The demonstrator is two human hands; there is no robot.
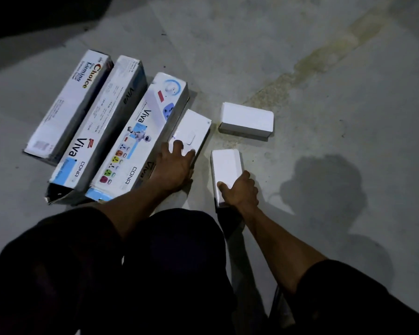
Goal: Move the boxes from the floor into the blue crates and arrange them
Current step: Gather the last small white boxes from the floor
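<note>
Three long printed boxes lie side by side on the floor: a "Choice" box [68, 105], a "Viva" box [102, 122] and a second "Viva" box [140, 139] with coloured sockets printed on it. Beside them lie three small white boxes. My left hand [176, 165] grips the near end of one small white box [195, 129]. My right hand [240, 191] grips the near end of another white box [226, 165]. The third white box [247, 120] lies apart, farther back. No blue crate is in view.
The grey concrete floor [324, 117] has a yellowish stain running diagonally at the right. My dark-clothed knees [155, 262] fill the bottom of the view. A dark shadow lies on the floor at the right.
</note>
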